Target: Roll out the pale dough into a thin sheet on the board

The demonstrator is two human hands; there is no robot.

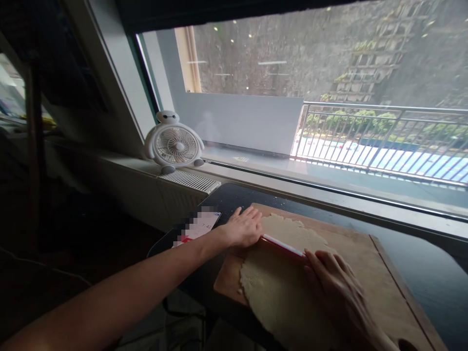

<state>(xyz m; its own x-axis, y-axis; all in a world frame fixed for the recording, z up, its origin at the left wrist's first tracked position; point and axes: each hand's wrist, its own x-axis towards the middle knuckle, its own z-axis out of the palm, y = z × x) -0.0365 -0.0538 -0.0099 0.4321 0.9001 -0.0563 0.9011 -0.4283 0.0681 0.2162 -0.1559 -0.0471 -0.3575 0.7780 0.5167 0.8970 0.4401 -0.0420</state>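
A wide sheet of flattened dough (281,287) with ragged edges lies on a wooden board (369,273). Across it runs a slim red-and-white rod (283,245); its exact kind I cannot make out. My left hand (246,226) rests flat at the far-left side of the board, fingers stretched out, right beside the rod's left end. At the other end, my right hand (334,282) has its fingers closed on the rod, low over the dough. That hand hides part of the rod and the sheet beneath it.
The board sits on a dark table (431,263). A phone (204,223), partly blurred out, lies left of my left hand. A white character-shaped fan (178,145) stands by the window, above a radiator (190,181). Outside is a metal railing (383,136).
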